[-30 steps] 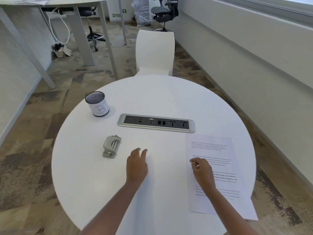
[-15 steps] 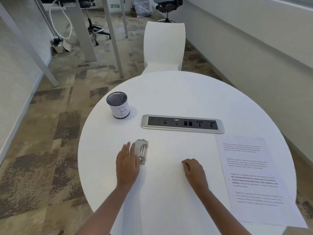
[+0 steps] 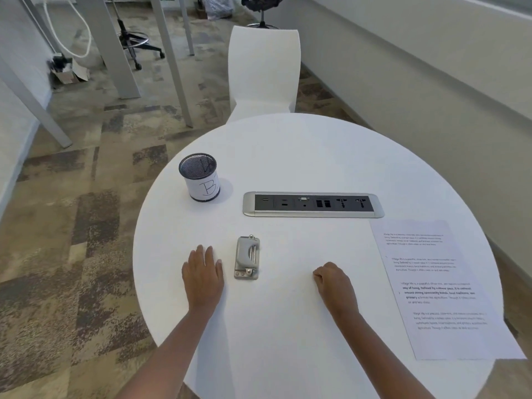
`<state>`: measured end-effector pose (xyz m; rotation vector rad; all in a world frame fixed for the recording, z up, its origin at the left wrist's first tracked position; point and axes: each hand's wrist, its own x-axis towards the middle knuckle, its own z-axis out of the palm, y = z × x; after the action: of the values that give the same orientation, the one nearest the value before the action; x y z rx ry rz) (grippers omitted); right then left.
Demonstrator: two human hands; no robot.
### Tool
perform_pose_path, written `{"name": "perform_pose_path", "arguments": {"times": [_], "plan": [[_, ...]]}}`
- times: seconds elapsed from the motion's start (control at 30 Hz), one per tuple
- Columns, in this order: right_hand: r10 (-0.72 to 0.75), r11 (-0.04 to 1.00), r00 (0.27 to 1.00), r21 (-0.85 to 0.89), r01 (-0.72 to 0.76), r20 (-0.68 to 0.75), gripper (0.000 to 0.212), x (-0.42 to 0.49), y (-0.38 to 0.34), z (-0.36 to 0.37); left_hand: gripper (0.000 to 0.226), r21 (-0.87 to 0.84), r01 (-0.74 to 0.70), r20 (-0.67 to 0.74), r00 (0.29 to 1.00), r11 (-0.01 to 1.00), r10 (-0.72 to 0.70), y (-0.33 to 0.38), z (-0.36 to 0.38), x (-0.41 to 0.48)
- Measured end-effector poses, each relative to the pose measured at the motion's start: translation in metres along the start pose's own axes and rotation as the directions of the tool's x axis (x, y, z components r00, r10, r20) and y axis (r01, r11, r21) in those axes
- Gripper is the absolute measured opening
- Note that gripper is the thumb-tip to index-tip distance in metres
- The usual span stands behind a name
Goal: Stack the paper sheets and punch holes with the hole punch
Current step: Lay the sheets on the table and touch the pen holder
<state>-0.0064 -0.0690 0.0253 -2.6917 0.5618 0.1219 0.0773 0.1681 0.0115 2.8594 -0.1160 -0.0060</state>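
Note:
A small grey metal hole punch point(image 3: 247, 257) lies on the round white table point(image 3: 302, 156), left of centre. My left hand point(image 3: 203, 276) rests flat on the table just left of the punch, fingers loosely together, holding nothing and a small gap away from it. My right hand point(image 3: 334, 280) sits curled into a loose fist to the right of the punch, nothing visible in it. A printed paper sheet point(image 3: 440, 289) lies at the table's right edge, its near corner hanging past the rim. Whether more sheets lie under it cannot be told.
A mesh pen cup point(image 3: 200, 177) labelled "B" stands at the table's left rear. A silver socket strip point(image 3: 313, 204) is set into the table centre. A white chair point(image 3: 263, 70) stands behind the table. Desk legs and an office chair are further back on the carpet.
My right hand left the paper sheet and moved left, curling into a fist. My left hand slid left past the punch. The camera view swung left.

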Motion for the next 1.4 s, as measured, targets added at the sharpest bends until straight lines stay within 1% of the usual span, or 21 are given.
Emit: {"name": "perform_pose_path", "arguments": {"times": [0.07,0.13,0.2,0.33,0.43,0.47,0.57,0.63,0.73,0.87,0.9,0.93,0.97,1.0,1.07,1.1,1.17,1.23,1.27,1.33,1.4], "plan": [[0.002,1.000,1.000,-0.019,-0.002,-0.001,0.025,0.001,-0.002,0.000,0.041,0.016,-0.002,0.012,1.000,1.000,0.002,-0.001,0.001,0.002],[0.014,0.998,1.000,-0.057,-0.014,0.002,0.037,0.002,-0.004,0.000,0.041,0.021,-0.003,0.007,1.000,1.000,0.003,-0.002,0.003,0.001],[0.014,0.993,1.000,-0.115,-0.015,-0.002,0.043,0.003,-0.005,0.001,0.048,0.019,-0.009,0.001,1.000,1.000,0.009,-0.002,0.004,-0.001],[-0.016,0.983,1.000,-0.183,0.018,0.017,0.027,0.003,-0.006,0.006,0.051,0.014,-0.012,-0.015,1.000,1.000,0.012,-0.001,0.004,-0.004],[-0.071,0.956,0.997,-0.283,0.079,0.036,0.043,0.004,-0.004,0.009,0.050,0.005,-0.003,-0.021,1.000,1.000,0.003,-0.002,0.006,-0.004],[-0.085,0.951,0.996,-0.295,0.091,0.034,0.044,0.004,-0.004,0.009,0.049,0.003,-0.001,-0.026,1.000,1.000,0.001,-0.002,0.006,-0.003],[-0.150,0.915,0.988,-0.382,0.133,-0.017,0.035,0.004,-0.012,0.001,0.049,-0.016,0.004,-0.034,0.999,1.000,-0.005,-0.002,0.008,-0.003],[-0.155,0.907,0.988,-0.399,0.136,-0.017,0.046,0.001,-0.017,-0.003,0.049,-0.030,0.011,-0.044,0.999,1.000,-0.012,-0.002,0.008,-0.003],[-0.154,0.927,0.987,-0.354,0.124,-0.056,0.050,0.004,-0.016,-0.001,0.049,-0.035,0.017,-0.043,0.999,0.999,-0.018,-0.003,0.009,-0.004],[-0.161,0.935,0.984,-0.331,0.126,-0.081,0.042,0.006,-0.016,-0.002,0.051,-0.069,0.023,-0.026,0.999,0.997,-0.025,-0.003,0.008,-0.002],[-0.138,0.962,0.988,-0.248,0.117,-0.066,0.035,0.009,-0.015,-0.002,0.051,-0.070,0.016,-0.021,1.000,0.997,-0.018,-0.004,0.008,-0.001],[-0.048,0.995,0.996,-0.093,0.041,-0.077,0.028,0.015,-0.009,0.000,0.050,-0.068,0.004,-0.014,1.000,0.998,-0.005,-0.005,0.008,0.000],[0.073,0.993,0.996,0.091,-0.069,-0.042,0.023,0.019,-0.004,0.000,0.051,-0.068,-0.011,-0.006,1.000,0.998,0.011,-0.006,0.008,0.001],[0.166,0.950,0.986,0.265,-0.165,0.019,0.023,0.022,-0.001,0.000,0.051,-0.068,-0.027,0.002,1.000,0.997,0.027,-0.009,0.008,0.004],[0.275,0.800,0.955,0.526,-0.290,0.108,0.028,0.024,0.000,-0.003,0.053,-0.061,-0.058,0.011,0.998,0.996,0.059,-0.013,0.008,0.009],[0.299,0.710,0.943,0.625,-0.324,0.149,0.029,0.025,-0.003,-0.005,0.053,-0.057,-0.071,0.016,0.997,0.996,0.072,-0.015,0.008,0.012],[0.307,0.498,0.921,0.783,-0.372,0.242,0.020,0.029,-0.013,-0.007,0.054,-0.051,-0.096,0.022,0.995,0.994,0.097,-0.020,0.009,0.017],[0.291,0.303,0.899,0.860,-0.412,0.328,0.014,0.036,-0.028,-0.009,0.055,-0.059,-0.114,0.020,0.993,0.992,0.115,-0.024,0.010,0.022],[0.276,0.241,0.893,0.874,-0.422,0.355,0.014,0.041,-0.038,-0.010,0.055,-0.066,-0.119,0.018,0.993,0.991,0.120,-0.025,0.010,0.025],[0.237,0.180,0.896,0.889,-0.421,0.376,0.020,0.053,-0.063,-0.014,0.055,-0.075,-0.124,0.008,0.992,0.989,0.125,-0.028,0.010,0.030],[0.186,0.171,0.911,0.901,-0.398,0.367,0.024,0.068,-0.094,-0.020,0.055,-0.087,-0.120,-0.001,0.993,0.989,0.120,-0.030,0.009,0.036]]}}
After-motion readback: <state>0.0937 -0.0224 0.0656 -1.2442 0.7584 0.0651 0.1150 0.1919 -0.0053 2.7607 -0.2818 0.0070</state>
